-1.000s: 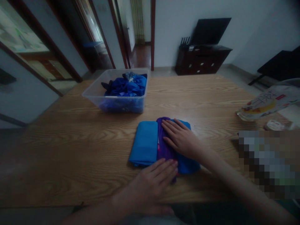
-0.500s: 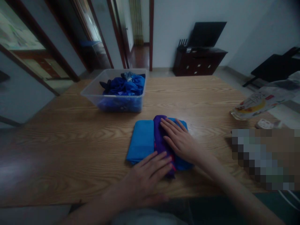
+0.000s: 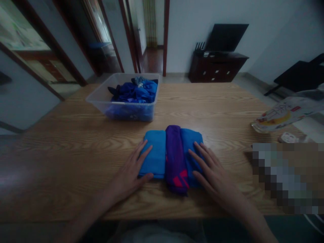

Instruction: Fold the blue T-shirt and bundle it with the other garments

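Note:
In front of me lies a folded blue cloth (image 3: 155,152), with a purple folded strip (image 3: 174,148) running down its middle. A pink-red mark shows near the strip's front end. My left hand (image 3: 134,172) rests at the cloth's left edge, fingers spread, the tips on the fabric. On the cloth's right part lies my right hand (image 3: 209,167), also with its fingers apart. Neither hand grips anything. Whether the purple strip is part of the blue cloth or a separate piece I cannot tell.
A clear plastic bin (image 3: 121,104) with crumpled blue fabric (image 3: 138,89) stands at the back left of the wooden table (image 3: 202,104). On the right are a printed plastic bag (image 3: 280,114), a small white object (image 3: 288,137) and a blurred-out patch. A dark cabinet with a screen stands beyond.
My left hand has moved left, from the purple strip's front end to the cloth's left edge. The right hand has slid right and nearer, off the strip, leaving it uncovered.

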Demonstrator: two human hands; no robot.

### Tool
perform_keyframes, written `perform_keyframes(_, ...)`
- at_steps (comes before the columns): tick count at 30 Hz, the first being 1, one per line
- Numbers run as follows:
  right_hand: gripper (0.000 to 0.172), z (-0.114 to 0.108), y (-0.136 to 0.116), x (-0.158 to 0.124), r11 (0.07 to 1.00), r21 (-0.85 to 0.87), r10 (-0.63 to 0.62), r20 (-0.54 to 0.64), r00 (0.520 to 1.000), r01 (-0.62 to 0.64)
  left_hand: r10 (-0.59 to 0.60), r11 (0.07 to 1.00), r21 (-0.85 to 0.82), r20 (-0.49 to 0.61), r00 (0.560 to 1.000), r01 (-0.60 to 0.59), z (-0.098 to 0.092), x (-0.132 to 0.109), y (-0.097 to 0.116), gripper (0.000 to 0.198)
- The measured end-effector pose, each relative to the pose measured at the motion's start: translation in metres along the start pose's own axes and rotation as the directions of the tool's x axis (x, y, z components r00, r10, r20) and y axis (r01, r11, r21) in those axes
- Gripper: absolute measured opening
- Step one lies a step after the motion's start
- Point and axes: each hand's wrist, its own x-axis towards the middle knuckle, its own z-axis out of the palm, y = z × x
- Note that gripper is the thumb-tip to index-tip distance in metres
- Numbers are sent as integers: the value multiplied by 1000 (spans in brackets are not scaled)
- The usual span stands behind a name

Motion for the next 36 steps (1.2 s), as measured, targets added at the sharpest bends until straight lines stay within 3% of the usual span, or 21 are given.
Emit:
perform_keyframes(4,52,-10,2,-3,962,236,170,-120,978,-139,-271,955,-163,-150,951,247,-6,6,-7,67)
perform_keyframes(8,50,4,6,-3,890,396,311,-163,936,-226,-380,903,-246,-67,923,354,-22,34,-8,63)
perform_keyframes(12,53,19,6,-9,771,559,437,-115,892,-305,-370,893,-228,118,921,388,-42,63,-9,65)
perform_keyframes(15,52,25,4,-12,762,536,468,-70,881,-363,-287,877,-317,257,923,361,-49,81,-10,67)
perform_keyframes(17,54,26,-1,-11,779,504,470,-74,880,-373,-228,875,-357,293,929,328,-49,91,-7,71)
perform_keyframes(21,54,23,-19,-8,829,415,452,-103,886,-374,-163,945,-243,230,959,219,-46,109,9,82)
perform_keyframes(24,50,22,-39,-11,859,369,402,-54,914,-356,-16,977,-203,201,979,58,-46,123,26,86)
perform_keyframes(26,46,23,-54,-14,884,335,360,-39,932,-327,69,980,-198,224,972,-24,-46,135,32,88)
perform_keyframes(30,48,19,-73,-22,938,277,214,1,977,-206,121,991,-79,235,964,-106,-43,153,34,92)
perform_keyframes(34,46,-1,-52,-25,991,136,10,12,1000,-11,81,985,143,133,988,-100,-41,131,36,117)
perform_keyframes(36,57,-11,-32,-19,997,36,-65,9,998,65,3,968,250,130,992,-36,-36,109,42,134)
